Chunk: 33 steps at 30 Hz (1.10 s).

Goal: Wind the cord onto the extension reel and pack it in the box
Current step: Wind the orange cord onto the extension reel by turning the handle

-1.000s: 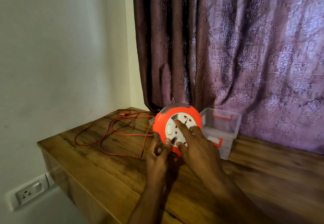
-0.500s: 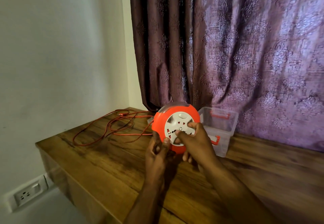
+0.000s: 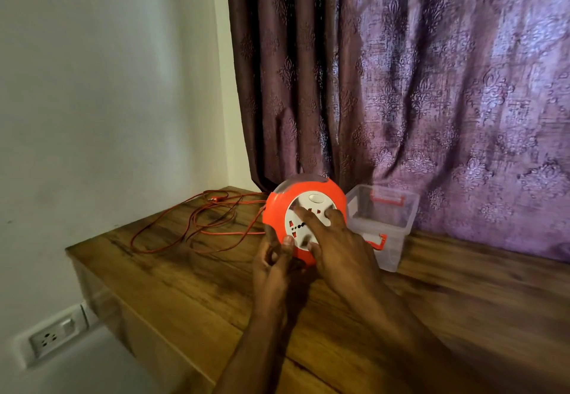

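The extension reel (image 3: 279, 208), a round orange plastic drum with a white socket face, is stood on edge on the wooden table (image 3: 185, 295), just left of the box (image 3: 398, 239). The right hand (image 3: 336, 248) is spread across the white face, its fingers fairly straight and laid flat on the socket plate, the thumb at the lower rim. The left hand (image 3: 273, 267) is curled at the drum's lower left edge, with the thumb pressed on the orange rim; what the fingers behind it hold cannot be told. The cord (image 3: 197, 224), thin and orange, is seen lying in loose loops on the tabletop to the left of the reel, mostly unwound. The box is of clear, smooth plastic with orange clip handles and stands open beside a patterned purple curtain (image 3: 431, 85).
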### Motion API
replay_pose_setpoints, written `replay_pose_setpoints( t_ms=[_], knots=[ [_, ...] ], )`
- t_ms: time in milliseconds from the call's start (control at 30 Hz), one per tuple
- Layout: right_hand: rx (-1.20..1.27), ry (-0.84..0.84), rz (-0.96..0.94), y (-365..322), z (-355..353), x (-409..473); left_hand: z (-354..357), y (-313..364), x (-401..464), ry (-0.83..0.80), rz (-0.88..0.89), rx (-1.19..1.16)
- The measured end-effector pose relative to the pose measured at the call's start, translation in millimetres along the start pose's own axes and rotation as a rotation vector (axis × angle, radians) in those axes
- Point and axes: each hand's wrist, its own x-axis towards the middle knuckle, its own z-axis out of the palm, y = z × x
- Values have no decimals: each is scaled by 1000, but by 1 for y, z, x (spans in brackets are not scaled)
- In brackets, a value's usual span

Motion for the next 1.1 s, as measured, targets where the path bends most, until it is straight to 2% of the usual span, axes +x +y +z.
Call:
replay_pose_setpoints(
  t_ms=[167,367,433,533,600,633,700,767,833,933,1100],
  knots=[
    [91,75,28,1,-5,0,3,3,2,-15,-11,3],
    [258,122,148,-3,-8,12,6,3,14,-4,33,41],
    [385,120,210,-4,-10,17,5,7,20,-13,58,37],
    [720,37,316,-5,-7,21,3,3,24,-36,81,-25],
    [855,-21,367,-6,-4,23,1,-3,24,-55,56,-108],
    [846,-37,373,-6,-3,23,-1,-6,25,-60,46,-127],
    [646,8,334,-5,-4,23,-3,-8,28,-38,51,-109],
    [335,129,221,-3,-5,20,-7,-6,31,-9,74,-38],
    [158,173,64,-4,-5,15,-11,-6,34,14,87,19],
    [87,98,-45,-6,-1,15,-13,-7,34,26,75,17],
    [40,56,-19,-3,2,16,-11,-4,29,-19,62,8]
  ],
)
